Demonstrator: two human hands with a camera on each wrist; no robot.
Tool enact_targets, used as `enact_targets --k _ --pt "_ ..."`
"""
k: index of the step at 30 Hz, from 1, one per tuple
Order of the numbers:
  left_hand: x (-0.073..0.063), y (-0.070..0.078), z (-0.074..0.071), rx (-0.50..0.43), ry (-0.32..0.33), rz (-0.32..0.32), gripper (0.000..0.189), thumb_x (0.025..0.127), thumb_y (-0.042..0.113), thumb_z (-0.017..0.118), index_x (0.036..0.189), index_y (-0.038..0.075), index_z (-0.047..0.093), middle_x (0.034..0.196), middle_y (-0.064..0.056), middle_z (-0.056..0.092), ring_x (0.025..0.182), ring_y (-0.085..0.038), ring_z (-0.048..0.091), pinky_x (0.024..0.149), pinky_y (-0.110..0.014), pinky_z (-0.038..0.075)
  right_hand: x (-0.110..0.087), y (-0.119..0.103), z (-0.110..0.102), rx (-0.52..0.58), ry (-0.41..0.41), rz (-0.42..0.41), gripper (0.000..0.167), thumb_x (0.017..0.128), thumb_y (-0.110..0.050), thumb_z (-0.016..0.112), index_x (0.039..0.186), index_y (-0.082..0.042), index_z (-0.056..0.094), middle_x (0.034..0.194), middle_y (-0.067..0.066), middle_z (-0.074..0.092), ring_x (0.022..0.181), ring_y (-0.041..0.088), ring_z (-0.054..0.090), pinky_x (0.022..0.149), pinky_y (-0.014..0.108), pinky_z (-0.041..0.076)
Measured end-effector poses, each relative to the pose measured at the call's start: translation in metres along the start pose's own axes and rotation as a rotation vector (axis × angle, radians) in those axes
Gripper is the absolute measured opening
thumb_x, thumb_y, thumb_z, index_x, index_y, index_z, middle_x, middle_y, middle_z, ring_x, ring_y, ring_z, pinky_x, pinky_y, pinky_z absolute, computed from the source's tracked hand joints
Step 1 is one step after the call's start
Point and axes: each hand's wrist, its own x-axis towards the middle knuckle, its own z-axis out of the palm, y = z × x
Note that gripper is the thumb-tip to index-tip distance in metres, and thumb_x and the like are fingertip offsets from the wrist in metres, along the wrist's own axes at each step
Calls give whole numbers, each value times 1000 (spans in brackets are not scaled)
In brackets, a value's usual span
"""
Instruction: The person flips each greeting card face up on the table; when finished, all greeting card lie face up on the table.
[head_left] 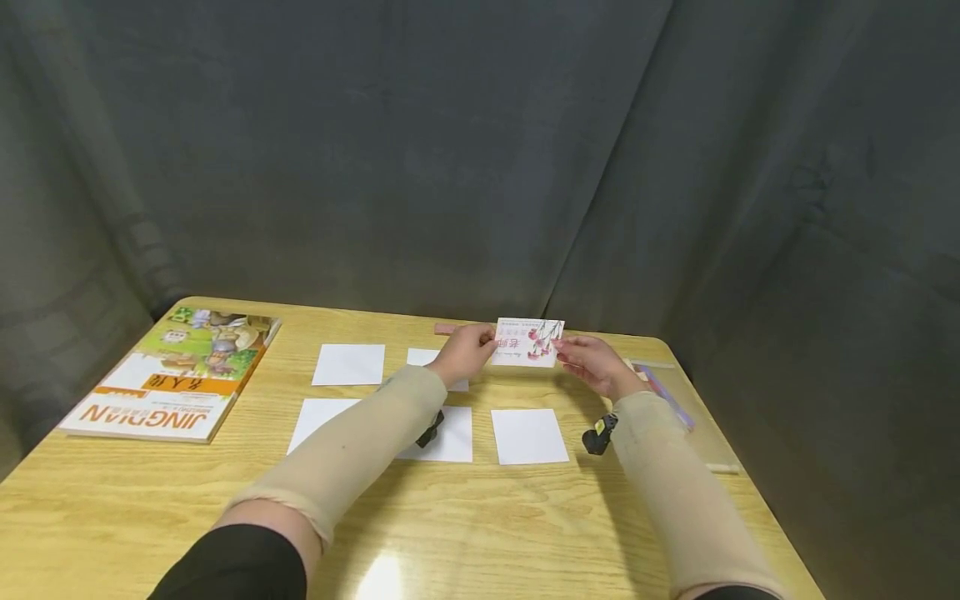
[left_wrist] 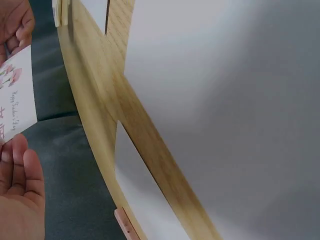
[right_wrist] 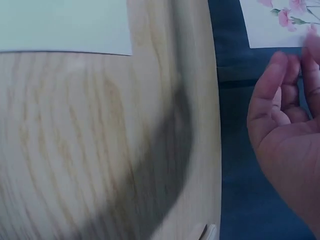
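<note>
A white card (head_left: 513, 342) printed with pink flowers and pink lettering is held up near the far side of the table, its printed face toward the head camera. My left hand (head_left: 465, 353) pinches the card's left edge. At the opposite edge, my right hand (head_left: 594, 365) pinches it beside the flowers. The left wrist view shows the flowered card (left_wrist: 17, 95) between both hands, raised off the table. Below lie several blank white cards: one (head_left: 529, 437) nearest the right forearm, one (head_left: 348, 364) at back left, others partly hidden under the left forearm.
A thick book (head_left: 176, 371) with a colourful cover lies at the left of the table. A pink strip (head_left: 446, 328) rests by the far edge, behind the left hand. At the right edge are a purple item (head_left: 667, 396) and a beige sheet (head_left: 701, 417) with white rods. A dark curtain (head_left: 420, 167) hangs behind.
</note>
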Motion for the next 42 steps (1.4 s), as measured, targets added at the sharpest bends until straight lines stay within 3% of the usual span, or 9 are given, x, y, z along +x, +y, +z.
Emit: enact_targets --k 4,11,14,20,23,27,31,36,42 --pt "1 -3 2 -138 -11 -101 13 106 11 59 104 -1 64 87 -8 61 71 -14 51 66 -27 43 1 5 3 1 3 -24 16 105 -1 55 96 -9 65 91 -2 66 82 8 64 75 19 57" --pt "4 0 6 -644 5 -310 18 105 7 59 115 -8 64 121 -29 67 106 -34 67 96 -44 55 3 14 13 223 -9 -31 10 104 3 55 98 -3 59 87 4 68 82 11 69 77 21 59" --pt "3 5 10 -700 23 -345 17 105 6 59 114 -8 65 116 -27 68 105 -34 67 97 -46 54 5 17 20 275 -40 -39 15 105 4 52 95 -4 58 85 4 68 82 11 69 77 21 59" --pt "2 7 20 -724 46 -378 13 105 6 58 107 -6 64 97 -17 69 86 -22 66 75 -28 57 9 19 36 226 -66 -38 16 108 2 46 97 -5 57 89 3 68 87 12 69 82 22 58" --pt "0 4 19 -645 36 -344 14 106 6 57 108 -6 64 95 -18 67 82 -21 62 73 -30 55 10 17 41 22 13 -81 14 108 -10 55 119 -1 55 104 6 67 100 16 67 91 28 57" --pt "-2 2 10 -217 -61 -175 17 107 8 51 109 -4 64 84 -11 60 71 -18 51 67 -30 45 6 2 45 -467 156 -315 53 104 -19 64 148 3 44 135 19 57 125 30 55 107 44 47" --pt "0 5 0 135 -144 25 19 107 8 48 114 -2 64 84 -7 56 73 -17 49 69 -31 43 0 -21 52 -861 212 -551 40 103 -13 64 138 4 59 135 23 58 124 39 55 105 53 46" --pt "1 6 -5 167 -148 36 15 105 6 51 109 -1 64 87 -5 58 76 -16 52 69 -30 45 -5 -37 57 -988 179 -539 13 102 -6 62 107 1 72 106 17 69 99 34 65 84 48 54" --pt "0 -2 -4 -41 -45 -153 15 104 7 57 114 -4 60 80 -5 52 66 -17 50 60 -26 42 -6 -27 47 -820 161 -334 14 104 -7 59 110 3 68 102 16 67 91 27 60 83 44 54"
